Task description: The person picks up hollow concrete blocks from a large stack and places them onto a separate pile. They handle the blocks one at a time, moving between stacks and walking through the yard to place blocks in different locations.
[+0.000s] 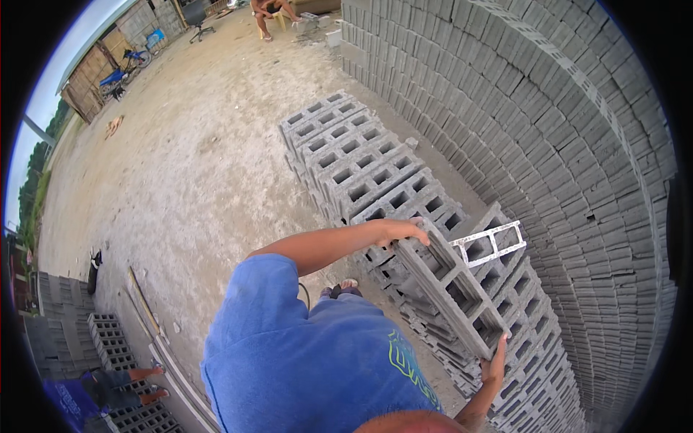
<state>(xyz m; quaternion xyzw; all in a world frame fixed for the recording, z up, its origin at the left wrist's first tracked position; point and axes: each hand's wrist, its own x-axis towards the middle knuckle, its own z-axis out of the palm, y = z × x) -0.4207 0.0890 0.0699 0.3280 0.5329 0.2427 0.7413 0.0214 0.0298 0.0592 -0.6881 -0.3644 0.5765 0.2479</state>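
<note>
I hold a grey hollow concrete block tilted on its side between both hands. My left hand grips its far upper end. My right hand presses against its near lower end. The block hangs just above a low row of similar hollow blocks laid with their holes facing up, which runs away from me. A paler block face shows just behind the held block. My blue shirt hides the ground right below me.
A tall stack of grey blocks fills the right side. A bare dirt yard lies to the left. A seated person is far ahead. Another person bends by blocks and planks at lower left.
</note>
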